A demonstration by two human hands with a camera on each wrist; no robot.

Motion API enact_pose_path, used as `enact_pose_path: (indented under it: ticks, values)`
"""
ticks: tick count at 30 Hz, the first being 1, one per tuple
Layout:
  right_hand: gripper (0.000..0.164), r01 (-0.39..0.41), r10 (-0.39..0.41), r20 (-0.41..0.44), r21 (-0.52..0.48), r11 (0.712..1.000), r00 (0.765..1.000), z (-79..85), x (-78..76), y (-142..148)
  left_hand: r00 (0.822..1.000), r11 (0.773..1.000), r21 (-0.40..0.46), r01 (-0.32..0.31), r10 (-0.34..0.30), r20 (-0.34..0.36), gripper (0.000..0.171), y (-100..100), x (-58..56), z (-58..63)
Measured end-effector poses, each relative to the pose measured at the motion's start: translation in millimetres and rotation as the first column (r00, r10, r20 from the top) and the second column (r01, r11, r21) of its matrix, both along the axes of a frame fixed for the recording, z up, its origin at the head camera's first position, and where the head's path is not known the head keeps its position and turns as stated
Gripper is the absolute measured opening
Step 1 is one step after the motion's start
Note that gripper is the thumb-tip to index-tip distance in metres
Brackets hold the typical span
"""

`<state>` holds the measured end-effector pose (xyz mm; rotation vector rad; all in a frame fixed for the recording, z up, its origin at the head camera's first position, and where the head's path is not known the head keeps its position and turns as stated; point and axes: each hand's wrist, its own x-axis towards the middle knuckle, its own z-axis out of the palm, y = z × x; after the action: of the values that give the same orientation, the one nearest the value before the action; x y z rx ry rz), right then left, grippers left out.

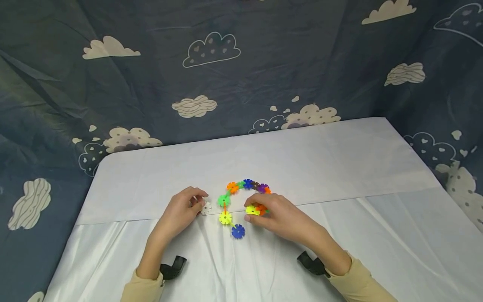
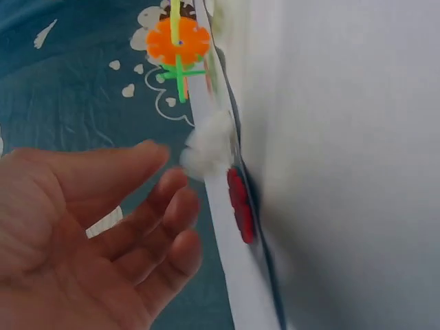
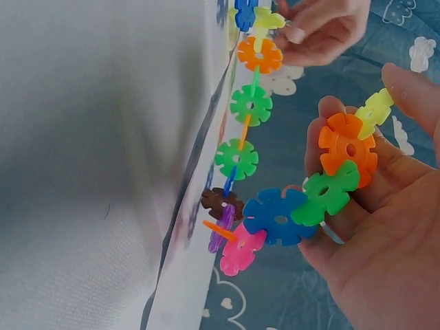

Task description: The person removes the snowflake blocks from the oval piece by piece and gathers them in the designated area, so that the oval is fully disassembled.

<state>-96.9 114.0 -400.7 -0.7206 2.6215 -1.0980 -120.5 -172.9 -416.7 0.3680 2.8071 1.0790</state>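
Note:
A chain of colourful notched plastic discs (image 1: 224, 201) curves in an arch over the white tabletop. My right hand (image 1: 277, 214) pinches a yellow disc (image 3: 375, 113) at one end of it between thumb and fingers. Orange (image 3: 348, 148), green (image 3: 326, 193) and blue (image 3: 280, 217) discs follow on from there, lying along the fingers. The chain's other end has a blue disc (image 1: 238, 231). My left hand (image 1: 180, 212) is beside a loose white disc (image 1: 206, 207), its fingers loosely bent. In the left wrist view that white disc is blurred, just past the fingertips.
A red disc (image 2: 240, 205) appears near the white one in the left wrist view. The white cloth (image 1: 339, 167) on the table has a crosswise crease and folds at the front. Behind stands a dark curtain (image 1: 158, 84) with cloud prints. Black straps (image 1: 174, 267) are on both wrists.

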Motion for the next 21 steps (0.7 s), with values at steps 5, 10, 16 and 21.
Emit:
enact_pose_path:
  ticks: [5, 10, 16, 21]
  values:
    - [0.036, 0.018, -0.018, 0.02, 0.003, 1.0, 1.0, 1.2, 0.0, -3.0, 0.999, 0.999, 0.033, -0.017, 0.018, -0.045, 0.017, 7.6, 5.5, 9.7]
    - [0.034, 0.039, -0.039, 0.01, 0.003, 0.999, 0.999, 1.5, 1.2, -5.7, 0.998, 0.991, 0.127, 0.05, -0.043, -0.055, 0.014, 26.2, 13.6, 13.9]
    - [0.033, 0.042, -0.042, -0.054, -0.009, 0.999, 0.998, -0.4, 4.7, -8.1, 0.983, 0.935, 0.33, 0.131, -0.165, 0.079, 0.015, 53.2, 24.6, 6.0]
    - [0.035, 0.038, -0.038, -0.138, -0.004, 0.999, 0.99, -1.8, 7.5, -10.8, 0.929, 0.841, 0.537, 0.065, -0.248, 0.276, 0.026, 68.0, 28.9, -1.5]
